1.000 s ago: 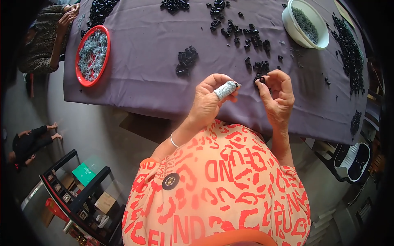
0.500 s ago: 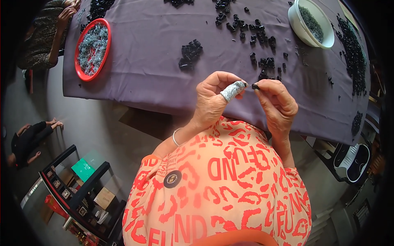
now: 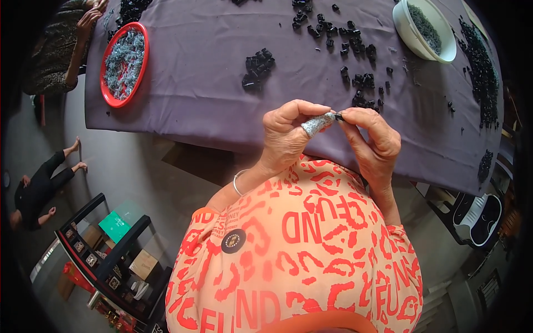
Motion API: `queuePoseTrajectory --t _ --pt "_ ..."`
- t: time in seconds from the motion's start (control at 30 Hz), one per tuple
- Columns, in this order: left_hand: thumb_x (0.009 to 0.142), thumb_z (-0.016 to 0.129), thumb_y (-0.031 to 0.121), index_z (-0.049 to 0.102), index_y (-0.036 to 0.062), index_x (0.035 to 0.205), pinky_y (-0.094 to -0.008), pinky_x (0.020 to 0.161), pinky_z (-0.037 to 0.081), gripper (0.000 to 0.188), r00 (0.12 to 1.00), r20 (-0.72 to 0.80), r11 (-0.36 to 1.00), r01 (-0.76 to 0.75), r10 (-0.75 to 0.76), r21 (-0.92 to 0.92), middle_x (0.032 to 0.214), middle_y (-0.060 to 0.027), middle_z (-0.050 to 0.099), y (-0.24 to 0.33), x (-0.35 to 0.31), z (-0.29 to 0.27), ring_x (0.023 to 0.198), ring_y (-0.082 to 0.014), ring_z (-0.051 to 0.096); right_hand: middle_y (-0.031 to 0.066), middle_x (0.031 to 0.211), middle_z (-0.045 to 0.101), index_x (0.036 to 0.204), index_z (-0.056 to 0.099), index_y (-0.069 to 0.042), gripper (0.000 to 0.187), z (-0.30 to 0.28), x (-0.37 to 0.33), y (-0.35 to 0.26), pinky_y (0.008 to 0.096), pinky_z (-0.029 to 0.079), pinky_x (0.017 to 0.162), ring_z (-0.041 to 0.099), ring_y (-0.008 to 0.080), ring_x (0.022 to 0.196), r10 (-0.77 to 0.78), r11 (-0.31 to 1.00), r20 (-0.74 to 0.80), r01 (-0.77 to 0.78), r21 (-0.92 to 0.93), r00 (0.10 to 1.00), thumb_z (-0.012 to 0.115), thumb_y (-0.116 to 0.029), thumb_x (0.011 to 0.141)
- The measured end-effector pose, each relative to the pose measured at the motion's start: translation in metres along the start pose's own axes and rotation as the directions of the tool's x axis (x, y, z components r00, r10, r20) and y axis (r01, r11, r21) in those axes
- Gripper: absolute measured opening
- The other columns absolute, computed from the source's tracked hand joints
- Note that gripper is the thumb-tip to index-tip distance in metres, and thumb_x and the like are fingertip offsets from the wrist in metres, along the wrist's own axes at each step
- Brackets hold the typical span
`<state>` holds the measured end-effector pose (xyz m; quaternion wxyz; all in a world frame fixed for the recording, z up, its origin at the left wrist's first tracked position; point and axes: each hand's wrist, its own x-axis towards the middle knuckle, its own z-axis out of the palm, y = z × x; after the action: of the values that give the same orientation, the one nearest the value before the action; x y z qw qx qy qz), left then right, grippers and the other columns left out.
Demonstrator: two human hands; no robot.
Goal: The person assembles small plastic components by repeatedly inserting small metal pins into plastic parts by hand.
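Observation:
Over the table's near edge, my two hands meet fingertip to fingertip. My left hand [image 3: 284, 132] is closed in a pinch, its thumb wrapped in a grey speckled cover [image 3: 315, 126]; what its tips grip is mostly hidden. Pinched between thumb and forefinger of my right hand [image 3: 376, 136] is a small black plastic piece [image 3: 338, 116], which touches the left fingertips. Just beyond my right hand lie several loose black pieces [image 3: 363, 81] of similar look. A small heap of black pieces [image 3: 259, 69] sits farther left.
A red basin [image 3: 104, 89] of small greyish parts stands at left on the purple cloth [image 3: 189, 66]. At far right are a white bowl [image 3: 404, 34] of fine grey parts and a long black pile [image 3: 482, 77]. Another person's hand [image 3: 89, 19] is at the far left corner.
My hands have come together: the thin silvery piece that showed between the fingertips is now covered. The right hand moved slightly left. On the floor at left, the other person's legs shifted.

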<state>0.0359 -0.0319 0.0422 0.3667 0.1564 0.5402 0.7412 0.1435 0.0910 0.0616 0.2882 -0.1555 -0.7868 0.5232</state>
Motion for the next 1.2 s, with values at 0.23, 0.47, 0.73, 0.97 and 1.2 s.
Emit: queuePoseTrajectory --t 0.23,0.47,0.73,0.97,1.2 --pt "0.084 0.063 -0.005 0.066 -0.002 0.097 -0.0213 0.075 0.052 0.014 0.998 0.006 0.997 0.07 -0.07 -0.045 0.091 -0.0065 0.068 -0.008 0.006 0.001 0.084 -0.0095 0.063 0.0117 0.088 0.066 0.093 0.064 0.002 0.022 0.008 0.002 0.008 0.0268 0.05 0.071 0.063 0.0185 0.08 -0.047 0.993 -0.034 0.043 -0.113 0.998 0.066 0.014 0.075" --pt "0.08 0.066 -0.005 0.067 -0.0006 0.096 -0.0259 0.075 0.053 0.016 0.993 0.041 0.972 -0.113 0.107 0.204 0.091 -0.0068 0.069 -0.014 0.016 0.001 0.084 -0.0133 0.065 0.0108 0.087 0.064 0.094 0.062 0.001 0.022 0.004 0.007 0.019 0.0271 0.05 0.068 0.063 0.0178 0.077 -0.137 0.956 0.018 0.137 -0.261 0.99 0.065 0.013 0.075" --pt "0.073 0.07 -0.002 0.069 0.0033 0.09 -0.0341 0.068 0.052 0.017 0.908 0.209 0.601 -0.4 0.364 0.691 0.087 -0.0147 0.067 -0.029 0.035 -0.009 0.076 -0.0244 0.066 0.0114 0.085 0.059 0.108 0.052 -0.002 0.038 0.013 0.01 0.046 0.033 0.05 0.067 0.061 0.0248 0.075 -0.089 0.894 0.111 0.128 -0.428 0.99 0.063 0.01 0.074" --pt "0.084 0.06 0.015 0.068 -0.0009 0.098 -0.0267 0.064 0.05 0.023 0.974 0.216 0.722 -0.103 -0.065 0.684 0.077 -0.0084 0.068 -0.015 0.049 -0.019 0.071 -0.0124 0.063 0.0137 0.078 0.053 0.11 0.049 -0.002 0.04 0.018 0.012 0.047 0.0398 0.048 0.064 0.057 0.031 0.072 -0.073 0.827 0.213 0.179 -0.533 0.974 0.061 0.008 0.072" --pt "0.082 0.064 0.018 0.07 0.0004 0.094 -0.0252 0.058 0.049 0.022 0.904 0.168 0.758 0.216 -0.393 0.615 0.071 -0.0051 0.067 0.001 0.056 -0.019 0.064 -0.009 0.06 0.0137 0.076 0.053 0.119 0.048 -0.003 0.05 0.019 0.008 0.044 0.0404 0.048 0.063 0.056 0.0316 0.07 -0.115 0.851 0.228 0.214 -0.479 0.967 0.062 0.008 0.071"
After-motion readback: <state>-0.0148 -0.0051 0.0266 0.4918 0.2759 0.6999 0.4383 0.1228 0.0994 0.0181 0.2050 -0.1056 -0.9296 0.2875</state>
